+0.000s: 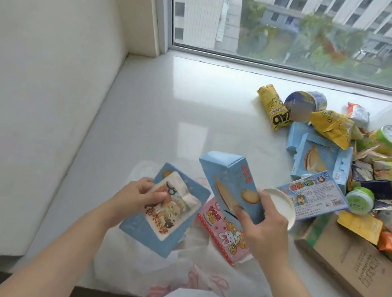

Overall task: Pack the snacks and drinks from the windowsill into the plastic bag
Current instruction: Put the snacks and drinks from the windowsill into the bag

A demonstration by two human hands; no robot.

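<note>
Hands over the near edge of the windowsill (171, 101), both holding boxes. Left hand (133, 196) grips a flat blue box (162, 222) with a cartoon picture on its face; thumb lies across the picture, fingers curl behind the upper left edge. Box tilted, its lower corner hanging over the bag (151, 272).

Right hand (264, 225) holds a tall blue box (232, 184) by its lower end, thumb on the printed front, fingers wrapped round the far side. This box stands nearly upright, leaning left, raised above the pink box (222, 232).

Pink box lies just below and between the two hands, its near end over the bag's mouth; whether it sits inside the bag or on top of the plastic is hard to tell. Bag is white, thin, with pink print, spread at the sill's near edge under both forearms.

White dish (281, 204) just behind the right hand, partly hidden by it. Beside the dish, a blue card pack (313, 200) with cartoon figures and a barcode.

Rest of the snacks heaped to the right, well apart from the left hand: open blue box (318, 157), yellow packets (272, 105), green-lidded tub (391, 139), small green tub (359, 200), orange wrappers. Brown carton (343, 260) lies flat at the near right, close to the right wrist.

Window (301, 26) runs along the far edge of the sill; white wall (41, 57) to the left.
</note>
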